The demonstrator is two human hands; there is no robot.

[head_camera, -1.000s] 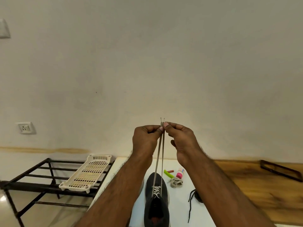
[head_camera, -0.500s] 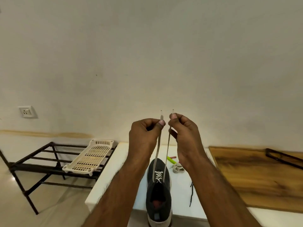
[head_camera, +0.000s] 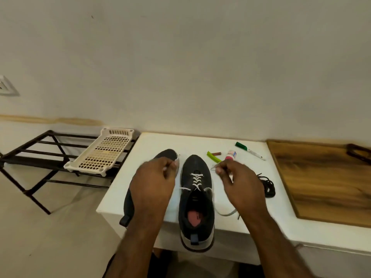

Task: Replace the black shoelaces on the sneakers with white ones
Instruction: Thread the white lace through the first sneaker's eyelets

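Hands curled: left hand (head_camera: 154, 181) and right hand (head_camera: 239, 183) each pinch white lace (head_camera: 195, 180) end.

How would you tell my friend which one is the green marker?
Start at the white table against the wall and go to its far right corner, beside the wooden board. The green marker lies there at a slant. It is the long white pen with the dark green cap, longer than the little pink-capped bottle beside it.
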